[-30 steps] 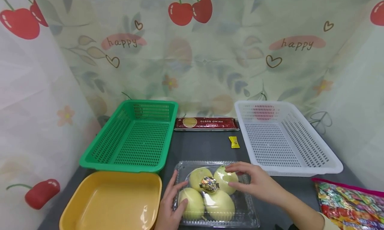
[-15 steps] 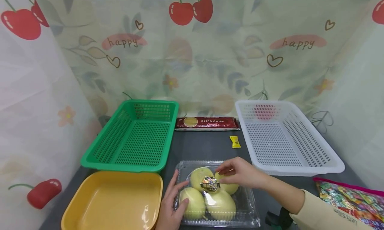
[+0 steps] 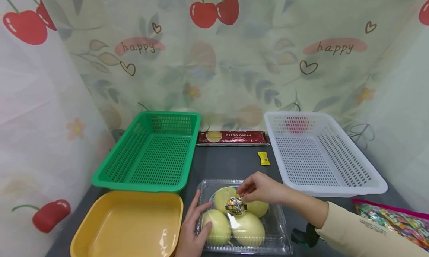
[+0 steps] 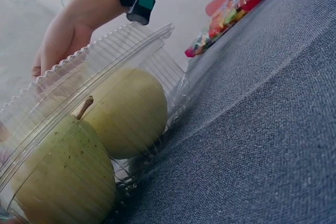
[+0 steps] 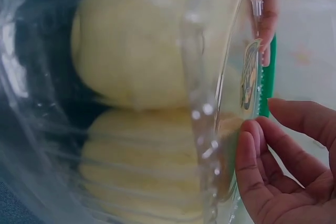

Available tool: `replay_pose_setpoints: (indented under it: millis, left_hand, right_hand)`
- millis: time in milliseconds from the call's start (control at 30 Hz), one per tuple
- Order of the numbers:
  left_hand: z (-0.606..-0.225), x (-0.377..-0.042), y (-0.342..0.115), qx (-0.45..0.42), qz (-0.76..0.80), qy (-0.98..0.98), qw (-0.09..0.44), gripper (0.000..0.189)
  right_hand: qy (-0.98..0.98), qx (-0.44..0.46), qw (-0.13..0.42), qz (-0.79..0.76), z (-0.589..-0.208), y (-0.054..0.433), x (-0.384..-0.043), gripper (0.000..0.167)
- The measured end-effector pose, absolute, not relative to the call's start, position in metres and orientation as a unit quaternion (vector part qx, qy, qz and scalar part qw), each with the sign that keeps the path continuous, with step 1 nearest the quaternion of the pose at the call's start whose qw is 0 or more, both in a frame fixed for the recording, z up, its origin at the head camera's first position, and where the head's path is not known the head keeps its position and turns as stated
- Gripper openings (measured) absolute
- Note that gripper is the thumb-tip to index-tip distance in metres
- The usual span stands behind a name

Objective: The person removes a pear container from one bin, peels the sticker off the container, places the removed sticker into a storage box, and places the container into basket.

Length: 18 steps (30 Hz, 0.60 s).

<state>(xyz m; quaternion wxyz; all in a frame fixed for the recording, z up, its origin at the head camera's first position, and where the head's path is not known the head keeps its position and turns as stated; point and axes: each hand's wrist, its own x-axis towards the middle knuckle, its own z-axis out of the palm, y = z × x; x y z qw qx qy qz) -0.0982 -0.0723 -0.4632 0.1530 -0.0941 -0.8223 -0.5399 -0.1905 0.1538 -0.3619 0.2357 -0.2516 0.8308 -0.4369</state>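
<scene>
A clear plastic clamshell box (image 3: 273, 227) holds several round, pale yellow pears (image 3: 248, 229). In the left wrist view the stem of one pear (image 4: 63, 177) shows through the ribbed side. My left hand (image 3: 191, 227) rests along the left edge of the box, fingers spread and thumb on the lid. Above the lid, my right hand (image 3: 259, 190) has its fingertips at the shiny round sticker (image 3: 236, 205). In the right wrist view its thumb stands apart from the bent fingers (image 5: 247, 156), which are at the lid beside the sticker.
A yellow basin (image 3: 127, 227) sits left of the box, with a green basket (image 3: 187, 156) behind it. At the right stand a white basket (image 3: 335, 190) and a colourful candy bag (image 3: 388, 219). A red biscuit pack (image 3: 232, 137) and a yellow wrapped candy (image 3: 263, 158) lie at the back.
My right hand has moved left over the lid to the sticker, its fingers drawing closer together. The left hand keeps its place at the box's edge.
</scene>
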Motion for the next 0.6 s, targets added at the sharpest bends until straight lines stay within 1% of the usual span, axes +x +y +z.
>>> replay_pose_setpoints:
  millis: [100, 367, 600]
  left_hand:
    - [-0.4637, -0.0979, -0.0722, -0.094, -0.538, -0.823, 0.155, 0.049]
    - [-0.4644, -0.0977, -0.0731, -0.100, -0.534, -0.823, 0.163, 0.049]
    - [-0.4636, -0.0981, -0.0721, -0.091, -0.538, -0.825, 0.149, 0.049]
  right_hand:
    - [0.829, -0.254, 0.240, -0.437, -0.3634, 0.1524, -0.1920, 0.020]
    - [0.837, -0.260, 0.228, -0.423, -0.3662, 0.1488, -0.1952, 0.013]
    - [0.845, -0.250, 0.226, -0.415, -0.3660, 0.1469, -0.1976, 0.009]
